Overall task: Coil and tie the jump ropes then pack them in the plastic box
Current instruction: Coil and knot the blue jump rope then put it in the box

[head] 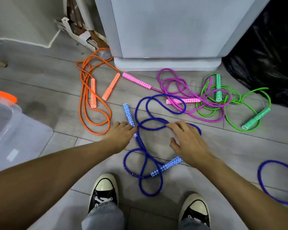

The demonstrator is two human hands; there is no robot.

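A blue jump rope (pixel 144 156) lies in loose loops on the floor in front of me, one patterned handle (pixel 128 115) up by my left hand, the other (pixel 167 166) lower near my right wrist. My left hand (pixel 120 135) reaches over the rope beside the upper handle, its fingertips hidden. My right hand (pixel 188 140) hovers with fingers spread over a rope loop, touching it at the fingertips. Orange (pixel 96 90), pink (pixel 178 90) and green (pixel 236 103) ropes lie uncoiled beyond. The clear plastic box (pixel 15 130) stands at the left.
A grey cabinet base (pixel 166 63) stands behind the ropes. A black plastic bag (pixel 269 55) fills the right corner. Another blue rope (pixel 278 180) lies at the right edge. My two sneakers (pixel 105 191) stand at the bottom. Cardboard leans at the back left.
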